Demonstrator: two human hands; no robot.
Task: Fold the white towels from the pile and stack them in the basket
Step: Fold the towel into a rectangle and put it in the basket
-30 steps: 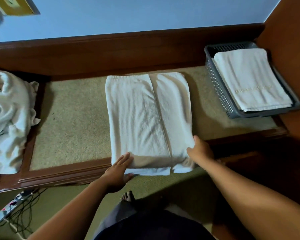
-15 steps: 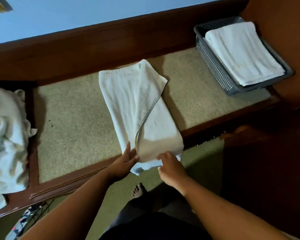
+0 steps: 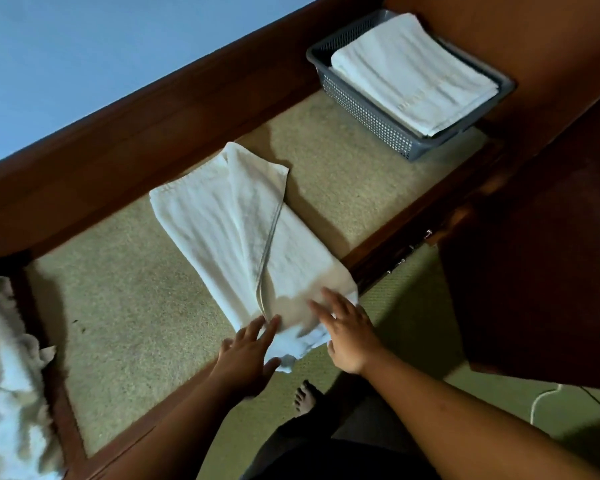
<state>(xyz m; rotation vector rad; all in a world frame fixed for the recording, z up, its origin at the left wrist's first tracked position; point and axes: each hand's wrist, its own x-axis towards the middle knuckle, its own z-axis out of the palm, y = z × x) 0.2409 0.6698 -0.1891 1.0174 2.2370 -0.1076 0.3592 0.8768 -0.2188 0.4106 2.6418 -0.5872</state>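
Observation:
A white towel (image 3: pixel 236 233) lies folded lengthwise on the tan carpeted platform, its right flap laid over the left at a slant. My left hand (image 3: pixel 248 358) rests at the towel's near left corner with fingers straight. My right hand (image 3: pixel 347 330) lies flat on the near right end, fingers spread, pressing the cloth. The grey mesh basket (image 3: pixel 368 112) stands at the far right and holds folded white towels (image 3: pixel 413 74). The pile of crumpled white towels (image 3: pixel 7 375) sits at the left edge, partly out of view.
A dark wooden frame (image 3: pixel 413 230) borders the platform, with a wooden back rail under a blue wall. A dark wooden cabinet (image 3: pixel 534 254) rises at the right. My bare foot (image 3: pixel 305 396) stands on the green floor below, beside a white cord (image 3: pixel 544 396).
The towel's right half was folded over the left. Both hands then let go of the near edge and now lie flat on it. The view tilted and shifted right.

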